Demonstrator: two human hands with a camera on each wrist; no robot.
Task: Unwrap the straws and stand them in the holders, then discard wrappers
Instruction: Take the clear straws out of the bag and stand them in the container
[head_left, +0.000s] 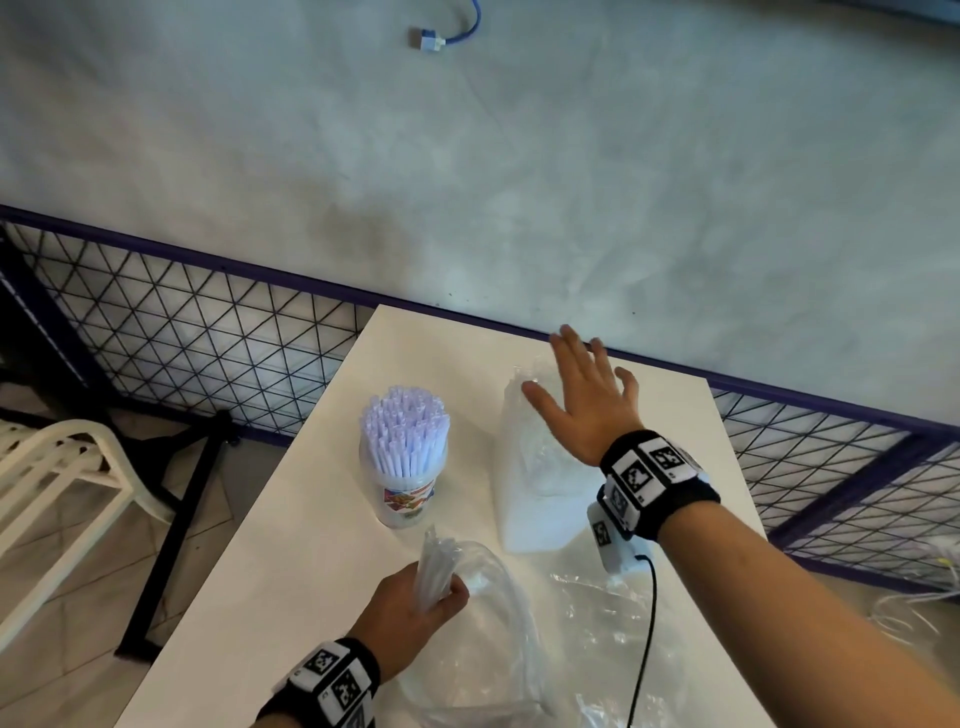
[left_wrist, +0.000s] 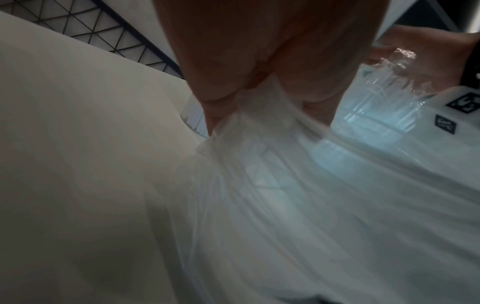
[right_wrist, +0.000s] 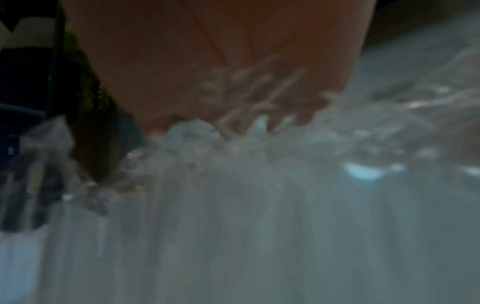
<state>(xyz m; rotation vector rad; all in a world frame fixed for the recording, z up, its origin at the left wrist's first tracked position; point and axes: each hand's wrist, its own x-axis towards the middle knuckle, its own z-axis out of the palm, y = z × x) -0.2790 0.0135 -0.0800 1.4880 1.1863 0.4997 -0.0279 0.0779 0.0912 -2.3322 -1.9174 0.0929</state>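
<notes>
Risk of toppling full straw holder at 9 o'clock of splayed, empty right hand over sealed straw pack, left hand gripping empty wrapper, if swept sideways.

Left hand fingers curled in a grip, right hand spread flat, reaching forward
</notes>
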